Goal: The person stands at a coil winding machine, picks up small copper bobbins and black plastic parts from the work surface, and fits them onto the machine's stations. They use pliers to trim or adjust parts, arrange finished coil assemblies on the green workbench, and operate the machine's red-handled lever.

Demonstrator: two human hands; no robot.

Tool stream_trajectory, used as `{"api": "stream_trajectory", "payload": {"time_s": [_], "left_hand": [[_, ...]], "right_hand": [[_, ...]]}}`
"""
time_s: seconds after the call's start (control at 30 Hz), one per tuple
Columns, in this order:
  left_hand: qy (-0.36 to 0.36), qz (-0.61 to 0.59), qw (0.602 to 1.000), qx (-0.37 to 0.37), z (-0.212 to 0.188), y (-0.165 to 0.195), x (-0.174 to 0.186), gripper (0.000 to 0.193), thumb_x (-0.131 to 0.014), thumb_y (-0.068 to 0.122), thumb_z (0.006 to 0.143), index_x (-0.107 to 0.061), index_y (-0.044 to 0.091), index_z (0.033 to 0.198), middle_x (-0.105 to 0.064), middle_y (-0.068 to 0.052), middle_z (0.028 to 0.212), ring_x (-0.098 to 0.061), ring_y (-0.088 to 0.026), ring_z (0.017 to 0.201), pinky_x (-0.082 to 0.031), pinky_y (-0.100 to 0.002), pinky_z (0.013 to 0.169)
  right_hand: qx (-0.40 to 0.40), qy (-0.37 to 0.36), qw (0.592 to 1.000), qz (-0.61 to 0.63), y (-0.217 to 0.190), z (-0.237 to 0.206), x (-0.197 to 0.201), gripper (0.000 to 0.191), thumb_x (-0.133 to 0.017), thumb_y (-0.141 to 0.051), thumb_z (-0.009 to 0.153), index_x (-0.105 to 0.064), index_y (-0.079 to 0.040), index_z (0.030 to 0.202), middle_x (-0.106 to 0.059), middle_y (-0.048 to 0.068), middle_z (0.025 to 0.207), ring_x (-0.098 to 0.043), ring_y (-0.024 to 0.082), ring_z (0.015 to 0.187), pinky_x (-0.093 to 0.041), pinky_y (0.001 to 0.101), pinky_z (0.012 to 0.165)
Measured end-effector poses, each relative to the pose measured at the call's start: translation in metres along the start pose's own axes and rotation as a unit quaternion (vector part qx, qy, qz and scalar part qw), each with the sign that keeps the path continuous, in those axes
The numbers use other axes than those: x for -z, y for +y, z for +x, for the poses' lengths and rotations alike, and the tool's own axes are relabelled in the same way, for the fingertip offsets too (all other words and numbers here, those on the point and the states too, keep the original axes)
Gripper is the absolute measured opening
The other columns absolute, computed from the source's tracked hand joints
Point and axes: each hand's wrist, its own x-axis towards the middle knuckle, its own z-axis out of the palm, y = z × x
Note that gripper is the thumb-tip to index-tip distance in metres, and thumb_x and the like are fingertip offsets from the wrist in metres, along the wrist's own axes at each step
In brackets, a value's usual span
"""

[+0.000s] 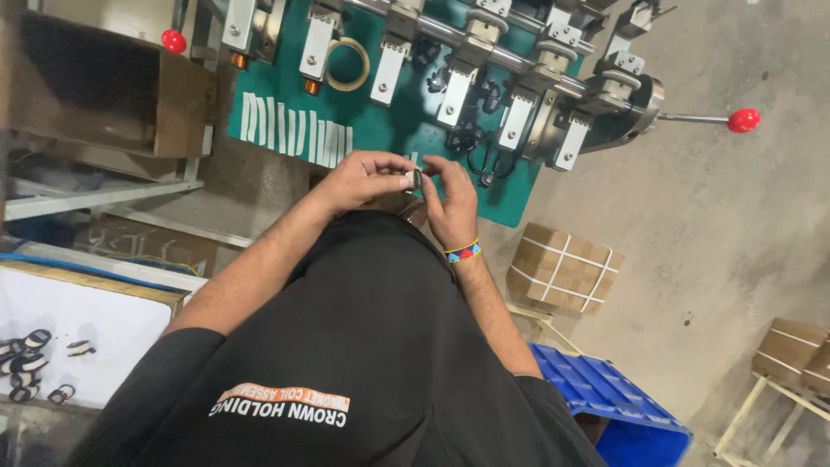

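A small dark ring-shaped part with a pale wrapped side (414, 179) sits pinched between the fingertips of both hands, raised just in front of the near edge of the green mat-covered desk (380, 130). The left hand (363, 177) grasps the part from the left with thumb and forefinger, and the right hand (451, 203), which wears a beaded multicoloured wristband (463, 252), closes on it from the right with curled fingers. It looks like fine wrapping or fitting work on the little piece, and doing it well would seem to call for steady fingertips, with one hand holding firm while the other does the turning, so that the pale layer lies flat. On the mat just to the left lie a row of white cut strips (294, 130). Farther off stands a metal fixture with a row of white clamp arms on a steel shaft (484, 60), and a roll of tan tape (347, 63) lies among them. A lever with a red ball knob (743, 120) sticks out to the right. On the floor to the right are a strapped cardboard box (562, 268) and, nearer, a blue plastic crate (605, 393). At the near left, dark wound parts (26, 363) lie on a white surface.
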Motion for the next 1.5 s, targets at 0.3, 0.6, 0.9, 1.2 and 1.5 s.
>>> {"api": "stream_trajectory", "payload": {"time_s": [0.3,0.6,0.9,1.2,1.5], "left_hand": [[0.035,0.466,0.864,-0.189,-0.026,0.037,0.044,0.080,-0.076,0.020,0.085,-0.038,0.018,0.155,-0.075,-0.009,0.117,-0.072,-0.036,0.097,-0.058,-0.046,0.080],[0.129,0.407,0.895,-0.130,-0.022,0.020,0.067,0.073,-0.079,0.023,0.085,-0.046,0.016,0.150,-0.077,-0.010,0.109,-0.072,-0.033,0.084,-0.057,-0.042,0.074],[0.201,0.390,0.895,-0.077,0.004,-0.027,0.049,0.043,-0.087,0.033,0.088,-0.066,0.008,0.117,-0.077,-0.008,0.089,-0.071,-0.020,0.071,-0.054,-0.034,0.064],[0.449,0.421,0.753,-0.235,0.033,0.091,0.083,0.028,-0.074,0.020,0.100,-0.067,0.002,0.121,-0.065,-0.009,0.066,-0.062,-0.022,0.056,-0.046,-0.036,0.054],[0.312,0.301,0.893,-0.123,0.024,0.025,0.015,0.020,-0.060,0.015,0.100,-0.073,0.003,0.109,-0.075,-0.011,0.088,-0.072,-0.021,0.061,-0.055,-0.035,0.057]], "right_hand": [[-0.129,-0.148,0.980,0.036,-0.010,0.045,-0.034,0.026,-0.072,-0.017,0.095,-0.070,-0.004,0.117,-0.074,0.007,0.096,-0.072,0.014,0.086,-0.058,0.0291,0.077],[0.010,-0.064,0.991,-0.116,-0.063,0.043,-0.063,0.023,-0.069,-0.009,0.093,-0.071,-0.003,0.115,-0.070,0.013,0.097,-0.070,0.033,0.090,-0.055,0.0418,0.078],[-0.090,-0.198,0.940,-0.263,0.074,0.002,-0.061,0.020,-0.068,-0.026,0.094,-0.072,-0.010,0.106,-0.074,0.017,0.094,-0.069,0.040,0.088,-0.054,0.0509,0.075],[-0.130,-0.111,0.943,-0.286,0.176,-0.008,-0.028,0.023,-0.068,-0.026,0.095,-0.068,-0.012,0.113,-0.074,0.017,0.088,-0.070,0.040,0.083,-0.054,0.0511,0.070],[-0.082,-0.213,0.963,-0.142,0.146,-0.007,-0.026,0.026,-0.074,-0.024,0.090,-0.071,-0.010,0.112,-0.074,0.012,0.083,-0.073,0.028,0.076,-0.056,0.0416,0.071]]}}
